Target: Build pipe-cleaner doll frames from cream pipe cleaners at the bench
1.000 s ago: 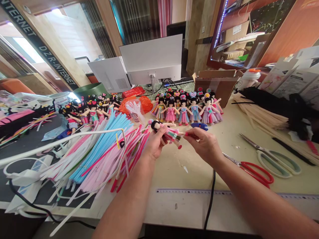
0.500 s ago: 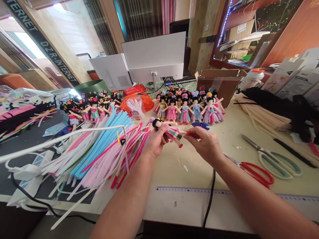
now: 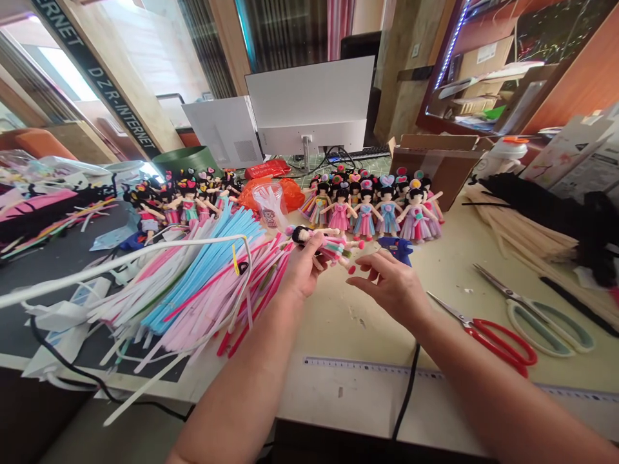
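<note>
Holding the doll [image 3: 333, 247] is the function of the left hand [image 3: 304, 265]. Its thumb presses across the doll's upper body; the fingers beneath are largely hidden. The doll lies nearly level above the table [image 3: 333, 322], head to the left, red shoes [image 3: 361, 245] to the right. The right hand [image 3: 389, 283] is positioned beside the shoes, thumb and forefinger spread; whether a fingertip touches the nearer shoe cannot be told. The step in hand appears to be adjustment of the legs or shoes. A next move at the shoes would call for a light fingertip pinch, with the left thumb steadying the body. Adjacent items: blue tool [image 3: 397, 248] and standing dolls [image 3: 365, 220], beyond; pipe cleaners [image 3: 203, 274], left; red-handled scissors [image 3: 476, 327], right; ruler [image 3: 358, 365], near edge.
</note>
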`<action>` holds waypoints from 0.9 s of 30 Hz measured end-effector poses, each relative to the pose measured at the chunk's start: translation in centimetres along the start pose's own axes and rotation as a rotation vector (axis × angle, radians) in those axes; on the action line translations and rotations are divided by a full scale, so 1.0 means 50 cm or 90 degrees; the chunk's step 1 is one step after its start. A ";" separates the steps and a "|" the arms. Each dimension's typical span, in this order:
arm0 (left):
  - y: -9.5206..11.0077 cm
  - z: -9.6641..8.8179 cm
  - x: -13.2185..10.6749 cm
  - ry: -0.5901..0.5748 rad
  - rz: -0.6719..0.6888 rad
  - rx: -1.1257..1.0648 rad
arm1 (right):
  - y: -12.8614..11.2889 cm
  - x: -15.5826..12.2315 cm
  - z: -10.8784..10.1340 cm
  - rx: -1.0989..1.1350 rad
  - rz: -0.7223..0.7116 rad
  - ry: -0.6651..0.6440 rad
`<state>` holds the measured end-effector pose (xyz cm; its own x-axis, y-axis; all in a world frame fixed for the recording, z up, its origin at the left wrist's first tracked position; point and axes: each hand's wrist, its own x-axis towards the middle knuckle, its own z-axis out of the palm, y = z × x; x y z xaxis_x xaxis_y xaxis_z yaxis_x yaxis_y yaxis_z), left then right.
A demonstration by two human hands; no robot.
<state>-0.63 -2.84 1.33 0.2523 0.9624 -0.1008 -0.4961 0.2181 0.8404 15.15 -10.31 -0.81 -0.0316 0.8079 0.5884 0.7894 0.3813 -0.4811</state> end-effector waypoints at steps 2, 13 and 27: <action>-0.002 0.001 -0.002 -0.013 0.000 -0.003 | 0.000 -0.002 0.004 -0.021 -0.020 0.002; -0.009 0.007 -0.001 -0.030 -0.051 -0.031 | 0.002 -0.002 0.007 -0.060 -0.092 0.054; -0.016 0.004 0.002 -0.027 -0.074 -0.061 | 0.003 0.000 0.005 -0.052 -0.119 0.094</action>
<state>-0.04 -2.94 0.73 0.3466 0.9226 -0.1693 -0.5381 0.3434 0.7698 15.15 -10.15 -1.04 -0.0968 0.6498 0.7539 0.8250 0.4761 -0.3044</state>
